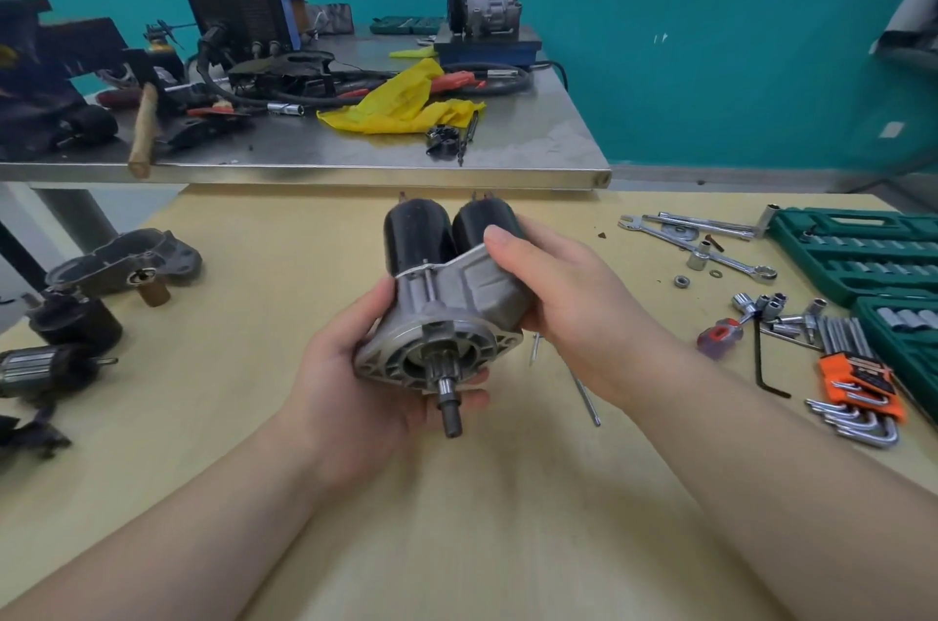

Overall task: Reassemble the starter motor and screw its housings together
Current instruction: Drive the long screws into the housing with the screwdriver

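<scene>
I hold the starter motor (446, 300) above the yellow table (457, 493), its shaft pointing toward me. It has two black cylinders at the far end and a grey aluminium housing with a round flange at the near end. My left hand (365, 382) cups the flange from the left and below. My right hand (563, 295) grips the housing and the right cylinder from the right. A long bolt (586, 397) and a shorter one (534, 346) lie on the table just right of the motor.
Left on the table lie a grey housing cover (122, 260), a black motor part (76, 321) and an armature (45, 366). Right are wrenches (700, 239), loose sockets (771, 305), hex keys (858, 397), a screwdriver (721, 336) and green socket cases (863, 250). A cluttered steel bench (507, 163) stands behind.
</scene>
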The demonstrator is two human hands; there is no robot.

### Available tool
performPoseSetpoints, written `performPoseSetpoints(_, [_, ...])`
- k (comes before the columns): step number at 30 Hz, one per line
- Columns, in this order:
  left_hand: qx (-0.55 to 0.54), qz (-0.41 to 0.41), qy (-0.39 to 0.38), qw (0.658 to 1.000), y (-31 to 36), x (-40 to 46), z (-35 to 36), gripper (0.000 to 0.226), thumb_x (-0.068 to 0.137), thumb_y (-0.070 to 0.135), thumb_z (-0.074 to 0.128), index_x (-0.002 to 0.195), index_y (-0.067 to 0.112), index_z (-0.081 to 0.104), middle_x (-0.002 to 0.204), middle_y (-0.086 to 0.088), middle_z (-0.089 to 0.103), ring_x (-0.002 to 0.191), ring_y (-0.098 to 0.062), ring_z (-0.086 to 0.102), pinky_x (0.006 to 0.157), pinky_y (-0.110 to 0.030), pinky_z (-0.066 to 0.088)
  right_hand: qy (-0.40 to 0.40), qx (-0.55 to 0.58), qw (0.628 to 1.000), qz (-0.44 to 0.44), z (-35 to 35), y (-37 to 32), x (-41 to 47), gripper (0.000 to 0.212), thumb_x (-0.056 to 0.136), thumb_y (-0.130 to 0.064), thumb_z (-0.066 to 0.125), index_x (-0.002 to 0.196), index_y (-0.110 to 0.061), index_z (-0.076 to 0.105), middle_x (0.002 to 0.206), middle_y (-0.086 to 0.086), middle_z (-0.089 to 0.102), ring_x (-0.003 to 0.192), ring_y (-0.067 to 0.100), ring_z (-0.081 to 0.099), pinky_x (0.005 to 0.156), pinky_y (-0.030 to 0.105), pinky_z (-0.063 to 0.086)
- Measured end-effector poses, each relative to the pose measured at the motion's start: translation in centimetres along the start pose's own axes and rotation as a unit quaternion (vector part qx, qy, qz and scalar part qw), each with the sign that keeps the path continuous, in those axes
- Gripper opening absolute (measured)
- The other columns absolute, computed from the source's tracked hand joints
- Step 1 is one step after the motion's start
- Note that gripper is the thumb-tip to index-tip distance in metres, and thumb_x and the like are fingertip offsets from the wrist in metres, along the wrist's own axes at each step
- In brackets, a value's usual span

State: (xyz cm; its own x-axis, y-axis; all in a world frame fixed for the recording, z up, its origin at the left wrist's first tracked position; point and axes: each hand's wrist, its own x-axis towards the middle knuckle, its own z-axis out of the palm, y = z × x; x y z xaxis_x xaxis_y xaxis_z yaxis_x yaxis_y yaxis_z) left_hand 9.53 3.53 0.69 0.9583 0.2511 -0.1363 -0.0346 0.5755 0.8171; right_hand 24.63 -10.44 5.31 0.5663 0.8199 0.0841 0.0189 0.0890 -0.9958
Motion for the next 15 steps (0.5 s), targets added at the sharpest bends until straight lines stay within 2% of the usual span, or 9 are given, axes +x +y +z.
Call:
performPoseSetpoints(2, [0.022, 0.02, 0.025, 0.999, 0.2, -0.1, 0.0, 0.065, 0.092, 0.052, 0.059, 0.136, 0.005, 0.072, 0.127, -0.029, 0.071, 0.094, -0.043, 0.071, 0.083, -0.056, 0.061, 0.014, 0.017, 0.999, 0.023, 0.0, 0.9, 0.3, 0.026, 0.095, -0.048, 0.067, 0.104, -0.026, 0.077, 0.107, 0.005, 0.078, 0.1, 0.023, 0.074, 0.099, 0.058, 0.057])
performPoseSetpoints(4, [0.04, 0.035, 0.052, 0.997, 0.5, -0.1, 0.1, 0.065, 0.081, 0.05, 0.066, 0.126, 0.004, 0.076, 0.117, -0.03, 0.072, 0.086, -0.042, 0.071, 0.077, -0.054, 0.062, 0.026, 0.032, 0.998, 0.048, -0.1, 1.8, 0.6, 0.038, 0.087, -0.055, 0.07, 0.104, -0.022, 0.077, 0.101, 0.003, 0.078, 0.091, 0.017, 0.073, 0.081, 0.045, 0.062])
performPoseSetpoints(6, [0.055, 0.032, 0.075, 0.995, 0.8, 0.1, -0.1, 0.067, 0.076, 0.054, 0.068, 0.121, 0.005, 0.079, 0.109, -0.029, 0.073, 0.078, -0.04, 0.071, 0.071, -0.051, 0.062, 0.03, 0.033, 0.997, 0.068, -0.2, 2.6, 0.8, 0.056, 0.082, -0.061, 0.069, 0.113, -0.015, 0.076, 0.098, 0.003, 0.079, 0.084, 0.015, 0.072, 0.068, 0.032, 0.057])
performPoseSetpoints(8, [0.07, 0.015, 0.088, 0.994, 1.0, 0.2, -0.5, 0.071, 0.075, 0.058, 0.067, 0.123, 0.006, 0.078, 0.105, -0.028, 0.074, 0.073, -0.039, 0.071, 0.066, -0.048, 0.063, 0.029, 0.023, 0.995, 0.09, -0.3, 3.4, 1.0, 0.063, 0.081, -0.064, 0.067, 0.115, -0.013, 0.078, 0.097, 0.006, 0.077, 0.082, 0.018, 0.069, 0.063, 0.032, 0.053])
performPoseSetpoints(11, [0.086, -0.013, 0.095, 0.992, 1.2, 0.3, -0.8, 0.065, 0.08, 0.056, 0.066, 0.121, 0.008, 0.078, 0.104, -0.028, 0.076, 0.07, -0.039, 0.073, 0.063, -0.046, 0.063, 0.031, 0.021, 0.991, 0.127, -0.4, 4.3, 1.3, 0.051, 0.078, -0.064, 0.068, 0.101, -0.021, 0.084, 0.088, 0.009, 0.075, 0.074, 0.023, 0.067, 0.057, 0.036, 0.051])
performPoseSetpoints(15, [0.091, -0.031, 0.111, 0.989, 1.3, 0.5, -1.2, 0.066, 0.072, 0.054, 0.074, 0.117, 0.006, 0.078, 0.102, -0.03, 0.075, 0.066, -0.04, 0.071, 0.059, -0.046, 0.062, 0.048, 0.011, 0.985, 0.163, -0.5, 5.3, 1.7, 0.046, 0.069, -0.063, 0.069, 0.092, -0.026, 0.085, 0.092, 0.011, 0.08, 0.078, 0.029, 0.075, 0.065, 0.039, 0.058])
